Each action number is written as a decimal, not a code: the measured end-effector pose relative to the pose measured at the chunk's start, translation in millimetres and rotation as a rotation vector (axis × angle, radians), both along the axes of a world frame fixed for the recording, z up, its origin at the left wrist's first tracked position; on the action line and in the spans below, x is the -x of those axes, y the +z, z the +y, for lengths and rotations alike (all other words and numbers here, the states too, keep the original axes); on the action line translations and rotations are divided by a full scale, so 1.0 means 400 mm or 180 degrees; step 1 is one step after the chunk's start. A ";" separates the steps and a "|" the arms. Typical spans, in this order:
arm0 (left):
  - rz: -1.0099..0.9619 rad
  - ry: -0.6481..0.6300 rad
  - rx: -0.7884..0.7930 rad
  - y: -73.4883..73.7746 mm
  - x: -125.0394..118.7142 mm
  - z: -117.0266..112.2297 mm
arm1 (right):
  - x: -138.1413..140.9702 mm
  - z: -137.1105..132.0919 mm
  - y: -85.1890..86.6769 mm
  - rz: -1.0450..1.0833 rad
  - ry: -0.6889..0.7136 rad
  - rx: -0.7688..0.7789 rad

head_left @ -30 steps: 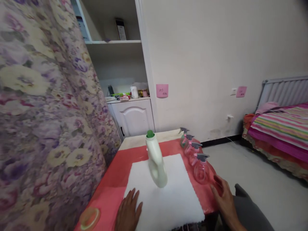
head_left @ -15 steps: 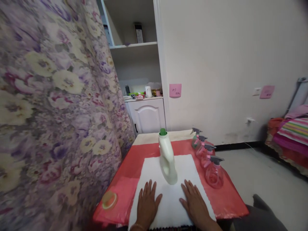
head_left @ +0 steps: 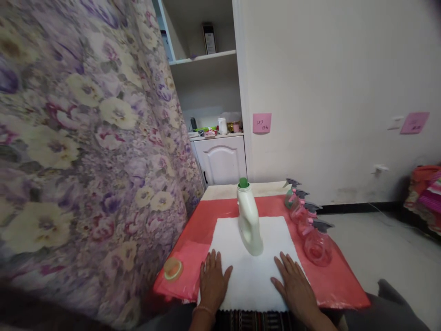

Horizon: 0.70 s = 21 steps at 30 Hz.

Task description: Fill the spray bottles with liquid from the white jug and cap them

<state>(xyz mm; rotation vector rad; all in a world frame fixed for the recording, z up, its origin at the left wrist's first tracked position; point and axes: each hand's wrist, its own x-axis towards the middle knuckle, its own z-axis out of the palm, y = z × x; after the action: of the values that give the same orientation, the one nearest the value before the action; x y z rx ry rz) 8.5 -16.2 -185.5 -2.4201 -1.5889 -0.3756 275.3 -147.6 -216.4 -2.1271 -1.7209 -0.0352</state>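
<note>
My left hand (head_left: 214, 281) lies flat, fingers spread, on the left part of a white cloth (head_left: 253, 280). On the cloth's right part my right hand (head_left: 294, 284) rests the same way, palm down and holding nothing. Beyond and between them a pale green jug (head_left: 251, 225) with a side handle stands upright on the cloth; a green piece (head_left: 243, 182) shows in its mouth. Neither hand touches the jug. A roll of tape (head_left: 172, 268) lies left of my left hand on the red table cover (head_left: 193, 243).
Several spray bottles stand in a row along the table's right side, the nearest a clear pink one (head_left: 319, 243). A floral curtain (head_left: 103, 161) hangs close on the left. A white cabinet (head_left: 222, 158) and a wall with pink notes (head_left: 262, 123) stand behind.
The camera view has turned slightly left, so everything appears shifted right and a little up. Both hands stay flat on the cloth, and the jug still stands in place.
</note>
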 end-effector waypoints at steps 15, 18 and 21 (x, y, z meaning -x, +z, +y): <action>-0.0045 -0.0075 0.0148 0.004 0.026 -0.064 | 0.002 0.000 -0.044 -0.0373 -0.0024 -0.0295; -0.0031 -0.0039 0.0172 0.000 0.023 -0.062 | 0.001 0.003 -0.061 -0.0464 -0.0037 -0.0362; 0.0005 0.0044 0.0068 -0.003 0.008 -0.053 | 0.001 0.008 -0.067 -0.0473 -0.0026 -0.0418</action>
<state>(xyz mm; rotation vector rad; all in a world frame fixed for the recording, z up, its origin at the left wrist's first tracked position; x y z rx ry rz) 5.1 -37.3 -186.8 -2.4233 -1.6161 -0.3562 274.8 -144.5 -243.0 -2.0806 -1.7401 -0.3075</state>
